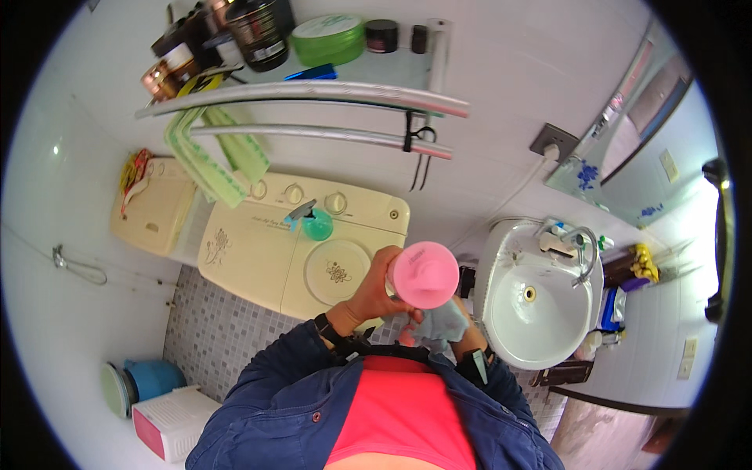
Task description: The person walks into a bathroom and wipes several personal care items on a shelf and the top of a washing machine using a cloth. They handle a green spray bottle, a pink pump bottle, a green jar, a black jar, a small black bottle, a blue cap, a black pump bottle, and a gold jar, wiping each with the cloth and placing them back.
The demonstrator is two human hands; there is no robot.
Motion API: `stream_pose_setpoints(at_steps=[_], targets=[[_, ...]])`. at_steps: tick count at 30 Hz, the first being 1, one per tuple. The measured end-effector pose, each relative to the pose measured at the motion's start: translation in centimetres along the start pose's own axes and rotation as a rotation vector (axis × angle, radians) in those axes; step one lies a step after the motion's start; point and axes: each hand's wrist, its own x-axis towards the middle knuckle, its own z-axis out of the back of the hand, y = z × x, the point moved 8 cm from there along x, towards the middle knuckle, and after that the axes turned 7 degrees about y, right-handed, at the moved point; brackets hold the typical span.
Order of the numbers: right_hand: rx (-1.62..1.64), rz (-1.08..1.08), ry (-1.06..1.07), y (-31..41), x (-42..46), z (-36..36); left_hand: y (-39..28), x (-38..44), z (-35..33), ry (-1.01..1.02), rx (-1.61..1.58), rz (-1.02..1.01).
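My left hand (373,294) grips a pink plastic container (424,275) by its side, between the washing machine and the sink. A grey-blue cloth (440,322) hangs just below the container, at my right hand (467,329); the cloth and the container hide most of those fingers. Left of the container, a green spray bottle (317,224) with a grey trigger head stands on the cream twin-tub washing machine (247,258). A small part of something pink shows below the container, too covered to identify.
To the right is a white washbasin (543,323) with a curved chrome tap (589,252). Above the washer, a glass shelf (376,67) holds jars and bottles, and a green towel (235,144) hangs from its rail (329,135). A white box (176,420) and blue bucket (154,379) stand lower left.
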Motion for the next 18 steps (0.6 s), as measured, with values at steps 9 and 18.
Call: stream_pose_setpoints(at_steps=[9, 18], targets=[[0.193, 0.093, -0.255, 5.5, 0.1, 6.6, 7.4, -11.8, 9.3, -0.235, 0.140, 0.383], [0.113, 0.049, -0.381, 1.3, 2.9, 8.3, 15.1, -18.4, 24.6, -0.657, 0.031, 0.425]])
